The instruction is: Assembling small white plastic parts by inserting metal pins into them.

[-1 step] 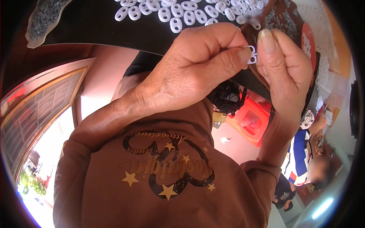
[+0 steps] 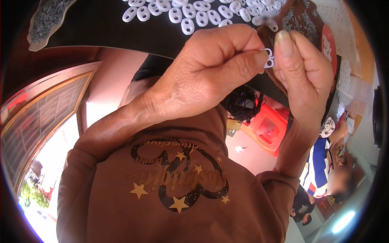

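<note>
Head view: left hand (image 2: pixel 204 75) pinches white piece (image 2: pixel 270 59) (two-holed) beside right hand (image 2: pixel 304 73).

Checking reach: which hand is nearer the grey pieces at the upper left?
Left. The left hand is right of the grey pieces; the right hand is farther right, beyond it.

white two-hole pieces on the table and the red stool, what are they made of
White two-hole pieces: probably molded plastic, smooth with a soft gloss, judging by their even color and rounded edges.
Red stool: likely plastic too, with a slight sheen; the uniform bright red and rounded opening suggest it.
</note>
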